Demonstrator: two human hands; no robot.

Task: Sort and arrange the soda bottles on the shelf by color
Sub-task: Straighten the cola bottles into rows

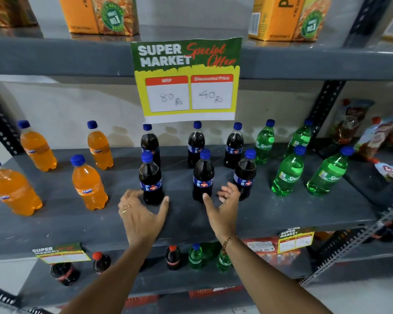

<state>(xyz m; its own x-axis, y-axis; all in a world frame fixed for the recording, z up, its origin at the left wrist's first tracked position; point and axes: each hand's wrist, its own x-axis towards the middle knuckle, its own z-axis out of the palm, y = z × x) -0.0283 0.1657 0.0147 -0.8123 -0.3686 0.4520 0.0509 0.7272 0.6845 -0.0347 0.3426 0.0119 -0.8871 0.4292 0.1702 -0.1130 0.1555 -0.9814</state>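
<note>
On the grey shelf [213,225] stand several orange soda bottles [89,184] at the left, several dark cola bottles [202,175] in the middle and several green bottles [287,173] at the right, all with blue caps. My left hand [142,214] is open just in front of the front-left cola bottle [150,177], its fingers on either side of the base. My right hand [225,205] is open, palm turned left, between the front-middle cola bottle and the front-right cola bottle [245,175]. Neither hand holds anything.
A "Super Market Special Offer" price sign [187,80] hangs from the upper shelf above the colas. Orange juice cartons [100,14] stand on the top shelf. Snack pouches [377,137] lie at the far right. The lower shelf holds red-capped cola bottles [173,257] and green bottles [195,257].
</note>
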